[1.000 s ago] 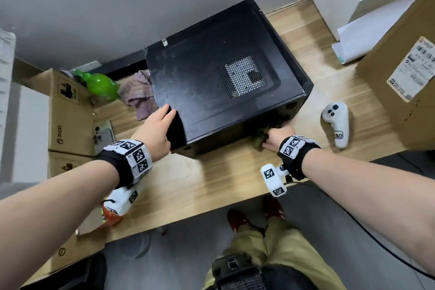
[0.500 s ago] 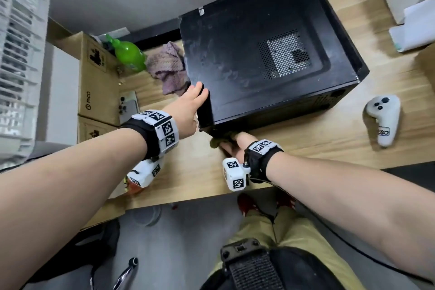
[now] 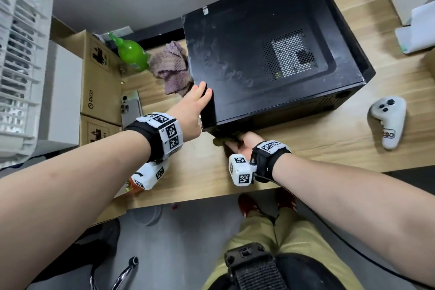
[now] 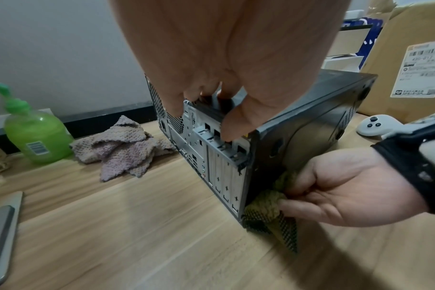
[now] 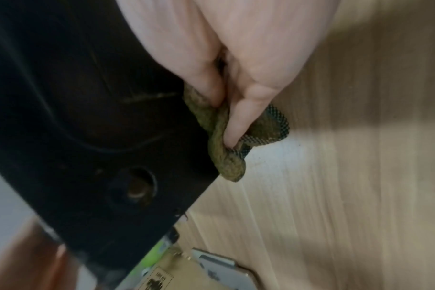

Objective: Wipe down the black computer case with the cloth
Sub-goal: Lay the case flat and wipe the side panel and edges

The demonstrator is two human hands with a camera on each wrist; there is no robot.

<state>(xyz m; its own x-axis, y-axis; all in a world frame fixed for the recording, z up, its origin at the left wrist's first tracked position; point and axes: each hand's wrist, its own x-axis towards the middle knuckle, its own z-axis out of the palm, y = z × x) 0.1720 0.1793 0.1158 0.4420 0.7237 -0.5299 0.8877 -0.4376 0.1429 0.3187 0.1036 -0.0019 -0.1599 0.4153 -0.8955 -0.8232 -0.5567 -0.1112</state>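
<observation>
The computer case (image 3: pixel 270 61) was matt black metal, smeared with dust, its rear panel (image 4: pixel 219 162) bare grey steel. The cloth (image 5: pixel 219 137) looked coarse and knitted; the desk (image 3: pixel 306 153) was smooth pale wood.

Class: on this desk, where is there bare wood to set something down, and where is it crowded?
Free: the front strip of desk between the two wrists, and the wood between the case and the white controller. Crowded: the back left corner, where the green bottle, purple cloth, phone and boxes sit close together.

The wooden desk (image 3: pixel 306 155) carries the black case (image 3: pixel 235 54). Also on it: a purple rag (image 3: pixel 173 68), green bottle (image 3: pixel 133 54), phone (image 3: pixel 130 108) and white controller (image 3: pixel 389 120).
</observation>
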